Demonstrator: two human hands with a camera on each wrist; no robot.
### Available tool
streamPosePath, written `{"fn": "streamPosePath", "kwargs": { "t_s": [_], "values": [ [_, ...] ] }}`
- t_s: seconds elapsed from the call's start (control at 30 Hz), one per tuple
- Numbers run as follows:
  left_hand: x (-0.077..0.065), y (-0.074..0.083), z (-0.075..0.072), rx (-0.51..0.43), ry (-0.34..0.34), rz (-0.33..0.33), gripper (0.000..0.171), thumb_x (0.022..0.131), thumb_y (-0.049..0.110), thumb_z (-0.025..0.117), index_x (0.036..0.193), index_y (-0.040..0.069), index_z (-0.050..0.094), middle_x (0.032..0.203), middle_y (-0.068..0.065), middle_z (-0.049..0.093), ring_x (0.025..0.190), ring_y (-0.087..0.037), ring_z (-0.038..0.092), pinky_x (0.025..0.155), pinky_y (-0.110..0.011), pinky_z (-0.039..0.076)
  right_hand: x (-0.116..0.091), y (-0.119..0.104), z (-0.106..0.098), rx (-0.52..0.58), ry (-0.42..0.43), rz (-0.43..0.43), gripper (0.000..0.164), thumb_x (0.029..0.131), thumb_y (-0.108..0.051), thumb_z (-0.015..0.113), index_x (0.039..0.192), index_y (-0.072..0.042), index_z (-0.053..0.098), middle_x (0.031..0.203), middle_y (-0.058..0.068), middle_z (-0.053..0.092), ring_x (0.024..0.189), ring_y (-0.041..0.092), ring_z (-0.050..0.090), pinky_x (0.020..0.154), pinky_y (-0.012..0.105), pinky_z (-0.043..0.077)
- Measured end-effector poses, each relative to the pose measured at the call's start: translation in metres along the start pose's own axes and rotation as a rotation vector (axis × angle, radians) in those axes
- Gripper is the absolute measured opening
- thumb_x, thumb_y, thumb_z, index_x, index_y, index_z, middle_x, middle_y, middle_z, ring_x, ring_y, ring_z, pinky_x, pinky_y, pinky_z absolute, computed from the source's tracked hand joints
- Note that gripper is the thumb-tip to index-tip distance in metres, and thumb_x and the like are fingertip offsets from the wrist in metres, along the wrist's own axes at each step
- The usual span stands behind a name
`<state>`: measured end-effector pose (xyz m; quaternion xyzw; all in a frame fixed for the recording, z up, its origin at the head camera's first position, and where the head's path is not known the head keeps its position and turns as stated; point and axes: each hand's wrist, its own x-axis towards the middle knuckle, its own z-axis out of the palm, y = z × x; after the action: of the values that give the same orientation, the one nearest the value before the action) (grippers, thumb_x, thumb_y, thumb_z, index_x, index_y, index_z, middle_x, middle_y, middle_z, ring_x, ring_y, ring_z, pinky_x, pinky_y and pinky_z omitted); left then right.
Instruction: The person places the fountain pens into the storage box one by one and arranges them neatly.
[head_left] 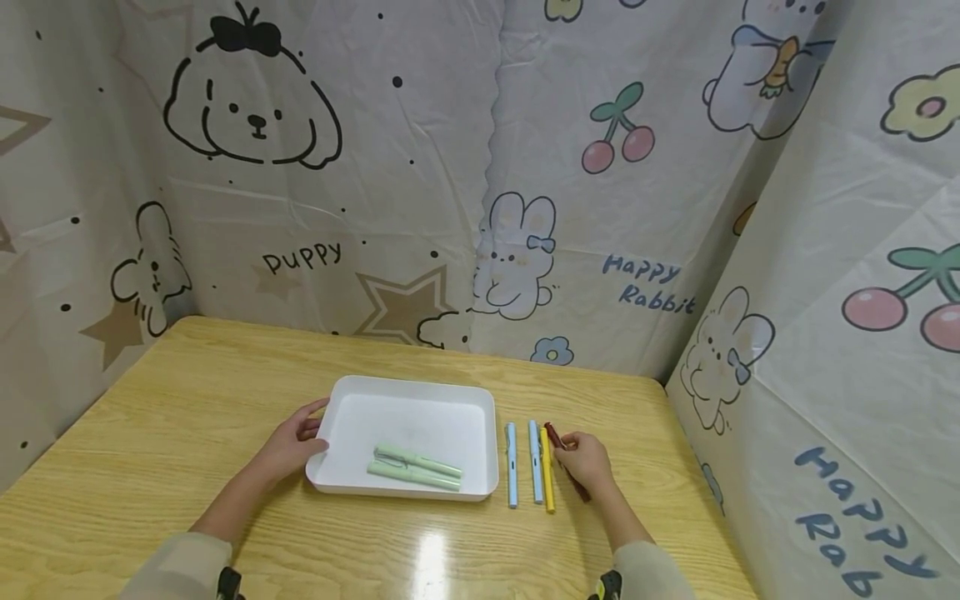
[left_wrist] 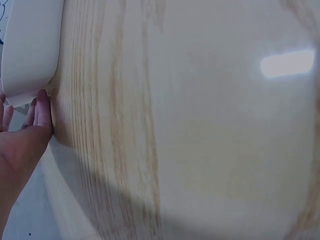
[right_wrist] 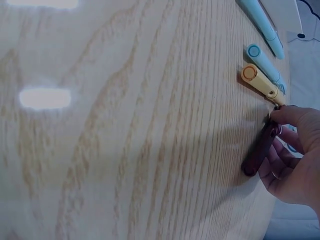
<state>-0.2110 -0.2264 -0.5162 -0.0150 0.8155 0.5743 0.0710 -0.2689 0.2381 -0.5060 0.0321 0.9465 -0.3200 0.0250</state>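
Note:
At the left end of a white tray [head_left: 412, 408], my left hand [head_left: 288, 446] grips the rim with thumb and fingers. The left wrist view shows that hand's fingers [left_wrist: 43, 107] at the tray's lower corner. Two light green pens [head_left: 416, 467] lie side by side inside the tray. My right hand [head_left: 588, 462] pinches a dark red pen [right_wrist: 260, 152] between thumb and fingers, beside a yellow pen [head_left: 547, 475]. Left of the yellow pen lie two light blue pens, one close by [head_left: 536, 467] and one nearer the tray [head_left: 512, 467].
The pens and tray are on a light wood-grain table [head_left: 225, 375]. Printed cloth [head_left: 420, 208] hangs behind the table and along its sides. A bright light reflection shows on the tabletop in front of the tray.

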Motion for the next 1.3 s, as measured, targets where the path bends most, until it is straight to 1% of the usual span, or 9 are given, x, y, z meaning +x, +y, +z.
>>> {"fn": "streamPosePath", "kwargs": {
  "t_s": [0.13, 0.33, 0.47, 0.6, 0.7, 0.83, 1.1, 1.2, 1.3],
  "values": [
    [0.0, -0.002, 0.0, 0.005, -0.004, -0.004, 0.072, 0.085, 0.002, 0.055, 0.148, 0.007, 0.022, 0.136, -0.033, 0.039, 0.122, -0.043, 0.043, 0.091, -0.043, 0.05, -0.002, -0.001, -0.002, -0.017, -0.015, -0.002, 0.033, 0.082, -0.013, 0.063, 0.109, 0.006, 0.063, 0.088, 0.015, 0.066, 0.072, 0.018, 0.057, 0.059, 0.026, 0.045],
    [-0.001, 0.0, 0.0, 0.012, -0.007, -0.007, 0.071, 0.086, 0.003, 0.055, 0.148, 0.007, 0.021, 0.137, -0.033, 0.038, 0.123, -0.043, 0.042, 0.092, -0.044, 0.049, -0.002, 0.0, -0.007, -0.049, 0.001, -0.018, 0.031, 0.083, -0.011, 0.061, 0.109, 0.005, 0.064, 0.091, 0.016, 0.066, 0.076, 0.02, 0.058, 0.064, 0.031, 0.048],
    [-0.001, 0.002, 0.0, 0.018, 0.001, -0.016, 0.071, 0.085, 0.004, 0.055, 0.148, 0.008, 0.022, 0.137, -0.033, 0.038, 0.123, -0.043, 0.042, 0.093, -0.044, 0.049, 0.0, -0.002, -0.01, -0.057, 0.016, -0.036, 0.031, 0.082, -0.011, 0.062, 0.108, 0.005, 0.064, 0.087, 0.014, 0.065, 0.074, 0.019, 0.057, 0.063, 0.029, 0.046],
    [-0.002, 0.003, 0.0, 0.009, 0.004, -0.016, 0.071, 0.085, 0.003, 0.055, 0.148, 0.008, 0.022, 0.137, -0.032, 0.039, 0.123, -0.042, 0.043, 0.091, -0.043, 0.049, 0.0, -0.005, -0.013, -0.041, 0.017, -0.044, 0.031, 0.082, -0.012, 0.062, 0.108, 0.005, 0.065, 0.083, 0.012, 0.064, 0.071, 0.019, 0.054, 0.06, 0.027, 0.043],
    [-0.002, 0.003, 0.0, 0.004, 0.001, -0.009, 0.072, 0.085, 0.002, 0.055, 0.148, 0.007, 0.021, 0.136, -0.033, 0.038, 0.122, -0.042, 0.043, 0.09, -0.041, 0.05, 0.0, -0.008, -0.014, -0.035, 0.014, -0.058, 0.03, 0.082, -0.011, 0.063, 0.108, 0.004, 0.065, 0.083, 0.012, 0.064, 0.071, 0.018, 0.054, 0.059, 0.027, 0.043],
    [-0.002, 0.003, 0.001, -0.006, 0.007, -0.018, 0.071, 0.085, 0.002, 0.055, 0.148, 0.006, 0.022, 0.136, -0.033, 0.038, 0.122, -0.042, 0.043, 0.089, -0.04, 0.05, 0.001, -0.013, -0.014, -0.041, 0.013, -0.08, 0.029, 0.083, -0.012, 0.064, 0.107, 0.003, 0.066, 0.084, 0.011, 0.064, 0.069, 0.016, 0.053, 0.058, 0.025, 0.042],
    [0.002, -0.001, 0.005, -0.019, 0.041, -0.004, 0.068, 0.086, 0.001, 0.054, 0.147, 0.005, 0.024, 0.135, -0.032, 0.04, 0.121, -0.041, 0.045, 0.089, -0.037, 0.049, 0.0, -0.028, -0.012, -0.04, -0.001, -0.123, 0.028, 0.082, -0.013, 0.064, 0.107, 0.001, 0.067, 0.082, 0.009, 0.061, 0.067, 0.015, 0.049, 0.056, 0.024, 0.038],
    [0.002, -0.001, 0.007, -0.032, 0.055, -0.008, 0.067, 0.086, 0.0, 0.052, 0.147, 0.004, 0.025, 0.136, -0.031, 0.039, 0.122, -0.041, 0.044, 0.088, -0.036, 0.05, 0.0, -0.033, -0.011, -0.022, -0.013, -0.132, 0.028, 0.082, -0.012, 0.064, 0.107, 0.001, 0.067, 0.081, 0.009, 0.06, 0.064, 0.015, 0.048, 0.053, 0.024, 0.037],
    [0.001, 0.0, 0.01, -0.037, 0.08, -0.014, 0.065, 0.087, -0.002, 0.049, 0.147, 0.003, 0.024, 0.139, -0.031, 0.038, 0.124, -0.042, 0.043, 0.09, -0.038, 0.049, -0.001, -0.039, -0.009, -0.007, -0.028, -0.135, 0.027, 0.083, -0.012, 0.064, 0.107, -0.001, 0.067, 0.081, 0.008, 0.059, 0.063, 0.015, 0.047, 0.051, 0.024, 0.037]
  ]
}}
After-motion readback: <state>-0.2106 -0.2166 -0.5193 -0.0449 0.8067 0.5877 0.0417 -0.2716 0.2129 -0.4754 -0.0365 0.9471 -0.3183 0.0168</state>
